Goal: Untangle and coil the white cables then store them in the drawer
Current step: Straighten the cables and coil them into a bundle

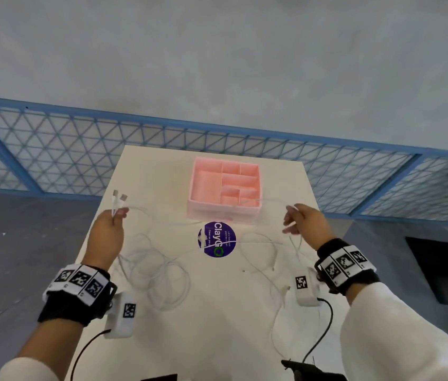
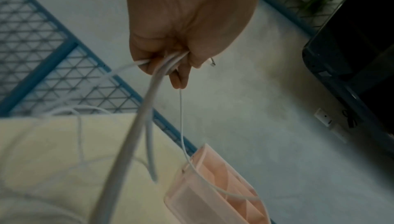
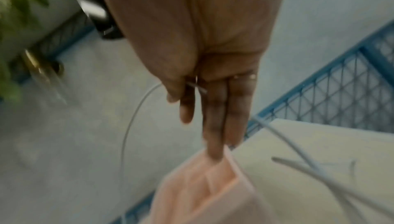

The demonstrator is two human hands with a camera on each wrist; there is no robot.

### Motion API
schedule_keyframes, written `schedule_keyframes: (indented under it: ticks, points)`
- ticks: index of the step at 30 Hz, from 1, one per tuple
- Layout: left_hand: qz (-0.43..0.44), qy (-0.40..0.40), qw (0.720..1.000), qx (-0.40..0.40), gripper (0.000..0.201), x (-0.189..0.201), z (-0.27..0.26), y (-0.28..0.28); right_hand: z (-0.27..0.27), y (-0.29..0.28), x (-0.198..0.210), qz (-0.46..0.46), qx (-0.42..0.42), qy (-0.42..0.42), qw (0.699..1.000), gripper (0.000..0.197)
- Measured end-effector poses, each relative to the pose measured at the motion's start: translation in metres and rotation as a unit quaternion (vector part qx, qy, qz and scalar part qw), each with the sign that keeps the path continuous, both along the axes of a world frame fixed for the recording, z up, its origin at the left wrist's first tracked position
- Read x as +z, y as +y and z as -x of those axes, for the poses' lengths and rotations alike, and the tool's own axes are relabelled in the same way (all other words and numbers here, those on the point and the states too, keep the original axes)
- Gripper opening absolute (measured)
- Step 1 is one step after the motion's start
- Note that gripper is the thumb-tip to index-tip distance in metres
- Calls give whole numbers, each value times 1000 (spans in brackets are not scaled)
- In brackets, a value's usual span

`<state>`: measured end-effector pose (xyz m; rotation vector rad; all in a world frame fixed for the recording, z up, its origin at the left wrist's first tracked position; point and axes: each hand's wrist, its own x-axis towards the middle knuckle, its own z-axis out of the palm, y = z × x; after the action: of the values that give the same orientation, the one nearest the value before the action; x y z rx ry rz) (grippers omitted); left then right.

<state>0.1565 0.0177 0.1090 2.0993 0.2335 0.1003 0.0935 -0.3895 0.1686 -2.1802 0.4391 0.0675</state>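
Observation:
Thin white cables [image 1: 159, 273] lie in tangled loops on the white table [image 1: 217, 325], left of centre and towards the right. My left hand [image 1: 119, 214] is raised over the table's left edge and grips several cable strands [image 2: 164, 64]; two connector ends [image 1: 119, 196] stick up above its fingers. My right hand [image 1: 290, 218] is raised at the right, thumb and forefinger pinching one thin strand [image 3: 193, 84], the other fingers straight. That strand runs across the pink compartmented drawer [image 1: 224, 188], which stands open-topped at the table's far end.
A round purple sticker [image 1: 216, 239] sits mid-table under the cables. A blue mesh fence [image 1: 52, 149] runs behind the table. A black object [image 1: 443, 270] stands on the floor at the right. Green leaves [image 3: 19, 0] show in the right wrist view.

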Motion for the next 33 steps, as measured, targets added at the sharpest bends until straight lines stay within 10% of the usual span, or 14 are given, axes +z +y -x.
schedule_keyframes:
  ticks: [4, 10, 17, 23, 26, 30, 33]
  points:
    - [-2, 15, 999, -30, 38, -18, 3, -18, -3, 7, 31, 287, 56, -216, 932, 21]
    - [27, 0, 1000, 5, 38, -12, 6, -30, 26, -53, 69, 525, 36, -238, 816, 16]
    - [55, 23, 996, -63, 38, -16, 24, -53, 77, -75, -20, 256, -85, 29, 962, 74]
    - [21, 82, 985, -149, 37, -30, 42, -77, 112, -16, -129, 190, -40, 111, 975, 29]
    - [17, 103, 982, -158, 36, -33, 51, -91, 106, -3, -172, 151, -43, 258, 953, 52]
    - [6, 63, 982, -180, 56, -38, 51, -92, 95, 15, -185, 210, -61, 307, 926, 36]
    - [34, 37, 981, -189, 48, -34, 53, -90, 89, 41, -170, 148, 95, 304, 936, 21]
